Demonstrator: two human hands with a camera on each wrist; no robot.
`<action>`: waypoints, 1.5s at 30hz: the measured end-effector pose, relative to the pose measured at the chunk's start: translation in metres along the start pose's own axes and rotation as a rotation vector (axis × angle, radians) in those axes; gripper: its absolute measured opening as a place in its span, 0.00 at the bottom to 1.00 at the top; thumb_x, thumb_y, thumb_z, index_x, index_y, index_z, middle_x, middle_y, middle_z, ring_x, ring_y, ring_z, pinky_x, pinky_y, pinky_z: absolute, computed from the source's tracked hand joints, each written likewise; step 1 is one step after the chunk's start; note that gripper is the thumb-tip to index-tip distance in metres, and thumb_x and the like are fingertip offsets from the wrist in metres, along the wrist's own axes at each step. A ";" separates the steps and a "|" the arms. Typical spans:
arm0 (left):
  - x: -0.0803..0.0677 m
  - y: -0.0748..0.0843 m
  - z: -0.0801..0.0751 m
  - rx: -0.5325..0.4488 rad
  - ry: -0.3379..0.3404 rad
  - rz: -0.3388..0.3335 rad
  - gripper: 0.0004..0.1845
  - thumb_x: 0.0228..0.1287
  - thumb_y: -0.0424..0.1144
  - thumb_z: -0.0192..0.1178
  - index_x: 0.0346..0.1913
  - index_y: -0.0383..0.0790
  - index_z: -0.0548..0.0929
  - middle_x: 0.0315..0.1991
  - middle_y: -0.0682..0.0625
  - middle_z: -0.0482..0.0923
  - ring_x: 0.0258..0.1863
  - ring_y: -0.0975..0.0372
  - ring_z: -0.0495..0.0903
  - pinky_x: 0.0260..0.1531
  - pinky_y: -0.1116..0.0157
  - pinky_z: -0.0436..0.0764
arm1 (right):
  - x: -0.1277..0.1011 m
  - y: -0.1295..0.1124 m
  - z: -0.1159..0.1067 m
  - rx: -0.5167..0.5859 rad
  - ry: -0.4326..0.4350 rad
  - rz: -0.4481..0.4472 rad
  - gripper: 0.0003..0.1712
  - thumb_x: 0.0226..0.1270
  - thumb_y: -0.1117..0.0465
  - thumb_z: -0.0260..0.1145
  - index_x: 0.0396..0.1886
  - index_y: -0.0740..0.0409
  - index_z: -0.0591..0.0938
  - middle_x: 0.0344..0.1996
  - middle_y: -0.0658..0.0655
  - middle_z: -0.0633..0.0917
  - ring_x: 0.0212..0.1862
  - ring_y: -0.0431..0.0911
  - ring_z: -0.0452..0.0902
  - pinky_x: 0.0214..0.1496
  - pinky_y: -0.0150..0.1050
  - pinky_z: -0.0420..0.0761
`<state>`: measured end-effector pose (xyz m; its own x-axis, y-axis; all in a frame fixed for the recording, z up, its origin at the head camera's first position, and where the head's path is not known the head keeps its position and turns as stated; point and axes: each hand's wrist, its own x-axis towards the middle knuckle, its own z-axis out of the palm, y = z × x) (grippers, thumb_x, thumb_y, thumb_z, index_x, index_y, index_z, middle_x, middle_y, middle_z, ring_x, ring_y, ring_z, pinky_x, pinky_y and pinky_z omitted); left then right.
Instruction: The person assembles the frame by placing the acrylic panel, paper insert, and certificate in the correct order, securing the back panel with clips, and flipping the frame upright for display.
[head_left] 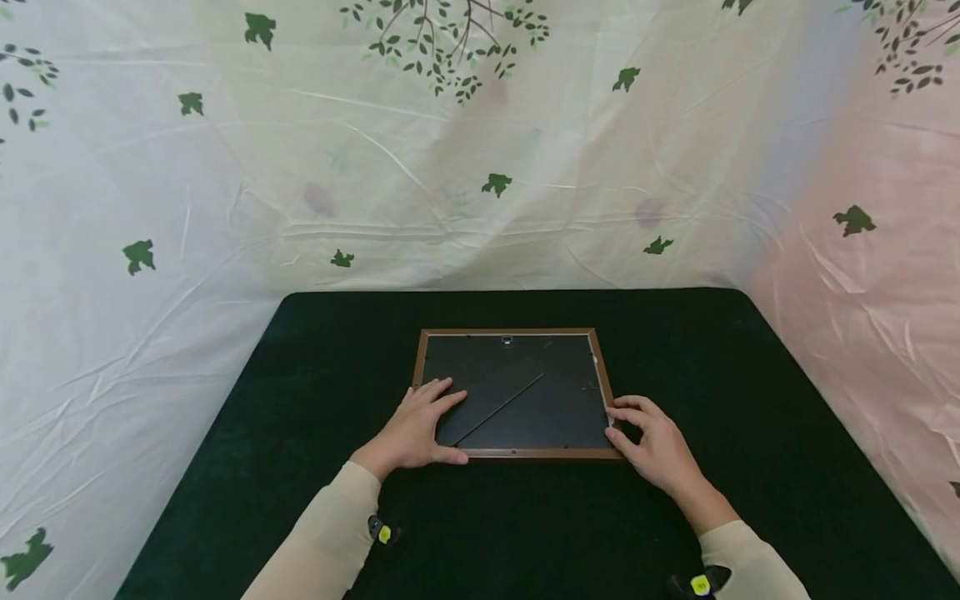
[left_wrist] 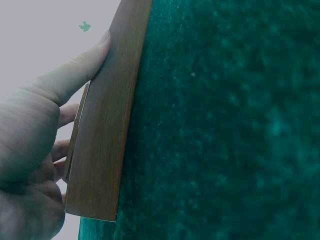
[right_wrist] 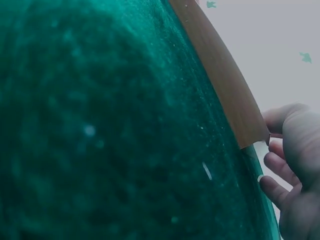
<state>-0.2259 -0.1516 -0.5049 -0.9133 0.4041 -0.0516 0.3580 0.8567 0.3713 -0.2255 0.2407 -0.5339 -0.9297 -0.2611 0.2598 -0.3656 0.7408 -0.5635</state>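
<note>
A picture frame (head_left: 517, 454) lies back side up on the dark green cloth, its brown wooden border around a black backing board (head_left: 510, 383). My left hand (head_left: 420, 421) spans the front left corner, fingers spread and mostly straight over the backing. In the left wrist view its thumb (left_wrist: 82, 67) lies along the upper edge of the wooden side (left_wrist: 107, 125). At the front right corner, my right hand (head_left: 656, 442) grips the edge with bent fingers and thumb. The right wrist view shows that thumb (right_wrist: 277, 120) right at the border's end.
The green cloth (head_left: 322, 350) covers a table whose far edge meets a pale curtain (head_left: 420, 225) with green leaf prints. A small metal hanger (head_left: 507, 340) sits at the backing's far edge, and a thin diagonal line (head_left: 498, 409) crosses the board.
</note>
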 end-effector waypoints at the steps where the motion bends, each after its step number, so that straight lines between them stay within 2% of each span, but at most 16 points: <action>1: 0.000 0.000 0.000 0.001 0.001 -0.001 0.54 0.41 0.73 0.65 0.73 0.56 0.62 0.76 0.49 0.49 0.75 0.51 0.45 0.69 0.43 0.43 | 0.000 -0.001 0.000 -0.007 -0.001 -0.006 0.18 0.65 0.54 0.68 0.53 0.53 0.83 0.57 0.54 0.74 0.56 0.53 0.72 0.49 0.54 0.76; 5: 0.000 0.000 -0.001 0.009 -0.002 -0.005 0.54 0.41 0.73 0.66 0.73 0.56 0.61 0.76 0.49 0.48 0.75 0.51 0.44 0.70 0.44 0.43 | 0.002 -0.001 -0.002 -0.066 -0.013 -0.043 0.18 0.65 0.54 0.67 0.53 0.54 0.83 0.56 0.54 0.75 0.55 0.52 0.73 0.48 0.54 0.77; 8: 0.001 0.000 -0.002 0.014 -0.002 -0.002 0.54 0.41 0.73 0.65 0.73 0.56 0.61 0.76 0.49 0.48 0.75 0.51 0.44 0.70 0.44 0.43 | 0.007 0.002 -0.010 -0.097 -0.060 -0.073 0.17 0.67 0.53 0.65 0.52 0.52 0.84 0.55 0.54 0.76 0.55 0.52 0.74 0.49 0.54 0.77; 14: 0.003 0.000 -0.002 0.019 0.014 0.020 0.55 0.41 0.73 0.65 0.73 0.55 0.61 0.76 0.49 0.49 0.75 0.51 0.45 0.70 0.44 0.44 | 0.035 0.018 -0.029 -0.084 -0.149 -0.135 0.10 0.66 0.58 0.66 0.46 0.47 0.87 0.52 0.52 0.80 0.54 0.51 0.76 0.49 0.52 0.79; 17: 0.004 0.000 -0.001 0.020 0.010 0.027 0.55 0.42 0.73 0.65 0.74 0.55 0.61 0.76 0.49 0.49 0.75 0.51 0.45 0.70 0.44 0.44 | 0.046 0.024 -0.031 -0.072 -0.174 -0.150 0.10 0.64 0.56 0.68 0.44 0.44 0.88 0.52 0.50 0.80 0.54 0.50 0.76 0.49 0.51 0.79; 26: 0.004 -0.001 -0.001 0.016 0.009 0.027 0.55 0.41 0.73 0.65 0.74 0.56 0.61 0.76 0.49 0.49 0.75 0.51 0.45 0.70 0.44 0.43 | 0.057 0.030 -0.032 -0.015 -0.218 -0.119 0.11 0.61 0.47 0.69 0.42 0.40 0.88 0.53 0.50 0.79 0.55 0.51 0.75 0.51 0.54 0.77; 38: 0.004 -0.004 -0.001 0.005 0.011 0.028 0.54 0.42 0.73 0.65 0.73 0.56 0.62 0.76 0.48 0.49 0.75 0.51 0.45 0.69 0.44 0.44 | 0.066 0.026 -0.033 0.005 -0.290 -0.098 0.09 0.61 0.51 0.70 0.42 0.41 0.88 0.51 0.50 0.77 0.54 0.51 0.73 0.51 0.53 0.76; 45: 0.003 -0.007 -0.001 0.002 0.001 0.026 0.54 0.42 0.74 0.64 0.73 0.56 0.61 0.76 0.48 0.49 0.75 0.51 0.44 0.69 0.43 0.43 | 0.075 0.022 -0.031 0.003 -0.344 -0.083 0.08 0.60 0.51 0.70 0.40 0.41 0.88 0.51 0.52 0.76 0.52 0.50 0.73 0.48 0.49 0.78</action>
<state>-0.2317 -0.1571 -0.5065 -0.9039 0.4258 -0.0412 0.3819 0.8466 0.3706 -0.3018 0.2569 -0.5029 -0.8576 -0.5136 0.0261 -0.4400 0.7067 -0.5541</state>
